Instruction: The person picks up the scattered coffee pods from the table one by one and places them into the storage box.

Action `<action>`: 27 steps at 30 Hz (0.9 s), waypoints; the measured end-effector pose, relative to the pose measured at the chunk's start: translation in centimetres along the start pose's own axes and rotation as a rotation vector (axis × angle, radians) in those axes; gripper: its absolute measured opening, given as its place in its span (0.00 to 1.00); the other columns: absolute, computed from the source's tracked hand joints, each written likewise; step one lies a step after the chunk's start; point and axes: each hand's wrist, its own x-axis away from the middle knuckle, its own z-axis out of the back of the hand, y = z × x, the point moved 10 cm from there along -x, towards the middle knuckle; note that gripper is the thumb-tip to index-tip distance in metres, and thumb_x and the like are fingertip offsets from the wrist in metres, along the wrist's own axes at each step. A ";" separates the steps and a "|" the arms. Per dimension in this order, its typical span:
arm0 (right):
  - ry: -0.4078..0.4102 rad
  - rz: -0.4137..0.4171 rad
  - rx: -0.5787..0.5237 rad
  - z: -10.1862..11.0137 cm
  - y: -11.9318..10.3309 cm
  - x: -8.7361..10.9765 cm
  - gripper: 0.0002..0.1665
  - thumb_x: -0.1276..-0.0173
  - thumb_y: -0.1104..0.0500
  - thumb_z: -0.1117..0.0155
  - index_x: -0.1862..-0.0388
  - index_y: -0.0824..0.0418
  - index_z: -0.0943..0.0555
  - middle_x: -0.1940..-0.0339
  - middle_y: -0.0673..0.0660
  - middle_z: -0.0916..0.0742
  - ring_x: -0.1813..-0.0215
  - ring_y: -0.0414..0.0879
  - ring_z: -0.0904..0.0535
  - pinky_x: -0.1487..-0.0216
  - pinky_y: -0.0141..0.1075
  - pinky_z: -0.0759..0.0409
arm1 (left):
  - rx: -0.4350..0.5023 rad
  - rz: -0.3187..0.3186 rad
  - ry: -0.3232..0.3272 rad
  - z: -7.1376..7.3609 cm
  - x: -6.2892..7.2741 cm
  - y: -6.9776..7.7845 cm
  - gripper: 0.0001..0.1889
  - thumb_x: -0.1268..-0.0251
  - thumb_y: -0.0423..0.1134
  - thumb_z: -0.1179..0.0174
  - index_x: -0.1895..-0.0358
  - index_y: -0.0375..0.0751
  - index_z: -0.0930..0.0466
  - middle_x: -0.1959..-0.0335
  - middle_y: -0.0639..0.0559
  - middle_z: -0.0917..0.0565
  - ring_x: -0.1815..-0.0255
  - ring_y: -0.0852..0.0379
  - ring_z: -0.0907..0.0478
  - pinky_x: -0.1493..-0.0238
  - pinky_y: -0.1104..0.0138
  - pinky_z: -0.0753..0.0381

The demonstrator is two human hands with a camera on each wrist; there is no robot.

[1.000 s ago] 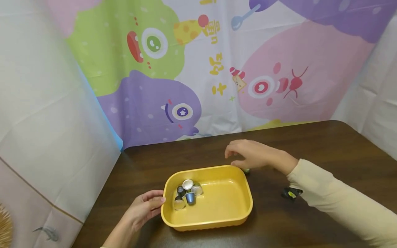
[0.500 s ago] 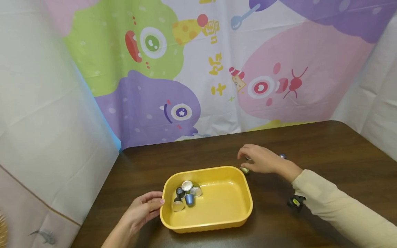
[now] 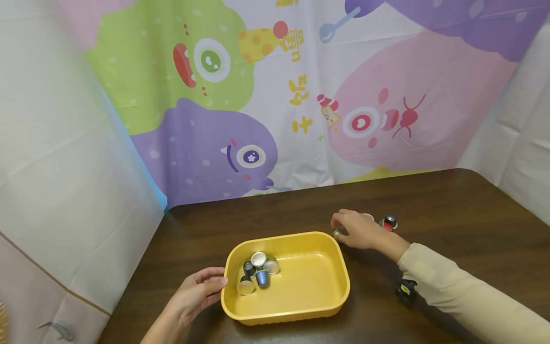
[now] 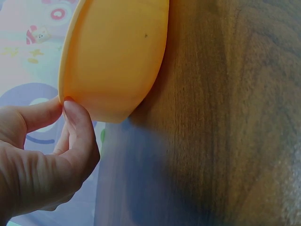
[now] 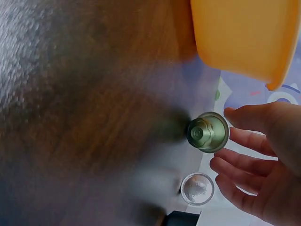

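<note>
A yellow plastic tub (image 3: 301, 313) stands on the table, and my left hand (image 3: 197, 294) pinches its left rim between thumb and fingers, as the left wrist view shows (image 4: 51, 160). Several coffee capsules, among them a blue one (image 3: 262, 278), lie together in the tub's left part. Just beyond the tub's far right corner, my right hand (image 3: 358, 231) has its thumb and index finger at a green coffee capsule (image 5: 209, 133). The thumb tip meets the rim; the index fingertip is hidden behind the capsule. Whether it is lifted off the table is unclear.
A silver-lidded capsule (image 5: 197, 189) lies beside the green one. Further right on the dark wooden table (image 3: 464, 248) is a dark capsule (image 3: 390, 220) with a red one (image 3: 387, 227) next to it. A cartoon-printed cloth (image 3: 301, 157) hangs behind the table.
My right hand has moved right and down from above the tub's far rim to the green capsule, uncovering capsules behind the wrist. My left hand keeps its hold on the tub.
</note>
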 end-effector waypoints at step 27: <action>0.018 0.077 -0.019 -1.4 -0.1 -0.4 0.08 0.42 0.60 0.30 0.66 0.57 0.20 0.67 0.52 0.18 0.63 0.44 0.21 0.61 0.39 0.19 | -0.007 -0.002 0.001 -0.1 -0.1 -0.1 0.19 0.37 0.33 0.39 0.44 0.31 0.28 0.65 0.57 0.17 0.62 0.63 0.19 0.57 0.69 0.16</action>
